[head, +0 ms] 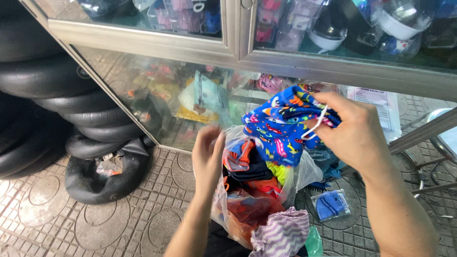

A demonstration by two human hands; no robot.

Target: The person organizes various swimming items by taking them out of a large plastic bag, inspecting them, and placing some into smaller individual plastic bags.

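The right hand (354,135) is pinching a blue patterned swim garment (281,128) above the clear plastic bag (233,209) of clothes. The left hand (208,154), blurred, is apparently hovering open and empty at the bag's mouth. Sorting is under way; next, the garment needs a two-handed grip.

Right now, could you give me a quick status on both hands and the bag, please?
Right hand gripping blue patterned fabric. Left hand open at clear plastic bag of clothes. Nothing blocking.
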